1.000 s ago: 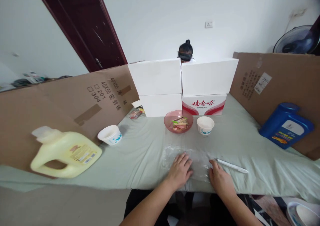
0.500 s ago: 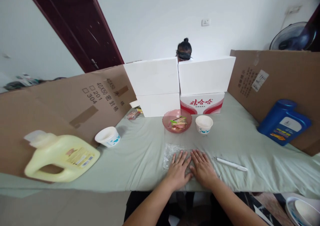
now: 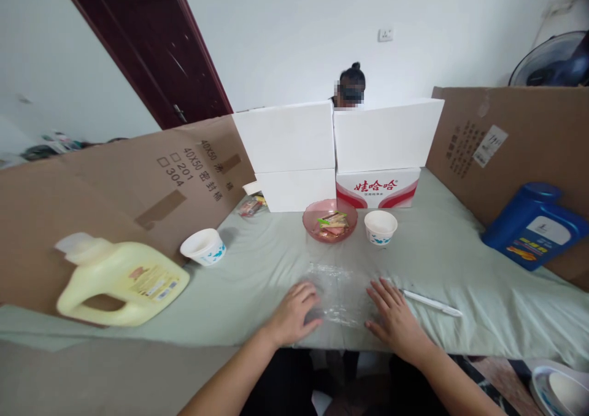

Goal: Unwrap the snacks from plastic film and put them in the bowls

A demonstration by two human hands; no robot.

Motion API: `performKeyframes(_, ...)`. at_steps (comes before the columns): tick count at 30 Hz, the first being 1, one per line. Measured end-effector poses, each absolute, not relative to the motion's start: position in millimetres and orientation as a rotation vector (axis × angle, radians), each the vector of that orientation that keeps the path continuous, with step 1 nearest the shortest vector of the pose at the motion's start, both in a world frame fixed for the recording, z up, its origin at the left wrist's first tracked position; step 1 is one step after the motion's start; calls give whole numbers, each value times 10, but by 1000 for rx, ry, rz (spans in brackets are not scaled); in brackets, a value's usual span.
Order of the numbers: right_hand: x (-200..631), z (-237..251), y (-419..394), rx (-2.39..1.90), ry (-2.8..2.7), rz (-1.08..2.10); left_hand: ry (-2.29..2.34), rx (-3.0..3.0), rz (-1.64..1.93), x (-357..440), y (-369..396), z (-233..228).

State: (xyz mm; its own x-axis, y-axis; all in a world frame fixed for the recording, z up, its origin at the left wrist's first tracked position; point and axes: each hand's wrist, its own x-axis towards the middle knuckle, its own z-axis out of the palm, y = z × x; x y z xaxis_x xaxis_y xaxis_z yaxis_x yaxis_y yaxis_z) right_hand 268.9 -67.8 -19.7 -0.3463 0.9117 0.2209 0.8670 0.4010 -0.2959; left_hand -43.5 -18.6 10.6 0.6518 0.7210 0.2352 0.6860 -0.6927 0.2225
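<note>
A clear plastic sheet or bag (image 3: 343, 296) lies flat on the green cloth near the table's front edge. My left hand (image 3: 294, 315) rests at its left edge, fingers slightly curved and thumb apart. On the right side my right hand (image 3: 396, 318) lies with its fingers spread, partly over the plastic. Just beyond its fingertips is a white pen-like stick (image 3: 432, 304). Behind the plastic stand a pink glass bowl (image 3: 309, 229) with several wrapped snacks (image 3: 334, 221) in it and a white paper cup (image 3: 381, 227).
Left are a tilted paper cup (image 3: 204, 247) and a yellow detergent jug (image 3: 122, 284); right is a blue bottle (image 3: 536, 226). White boxes (image 3: 294, 137) stand at the back, with cardboard panels (image 3: 497, 134) along both sides. A person (image 3: 350, 88) is behind the boxes.
My hands have moved apart from the middle of the plastic, the left one leftward and the right one slightly rightward. More of the plastic shows, and the view has shifted slightly.
</note>
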Motion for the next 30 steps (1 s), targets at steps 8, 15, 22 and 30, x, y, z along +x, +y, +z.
performKeyframes(8, 3132, 0, -960, -1400, -2332, 539, 992, 2659, 447, -528, -187, 52)
performKeyframes(15, 3088, -162, -711, -1601, -1960, 506, 1282, 2380, 498, -413, 100, 139)
performKeyframes(22, 2876, -155, -358, -2140, -1917, 80, 1695, 2430, 347, 29, 552, 76)
performKeyframes(30, 2819, -221, -411, -2179, -2082, -186, 1880, 2522, 444, 265, 510, 31)
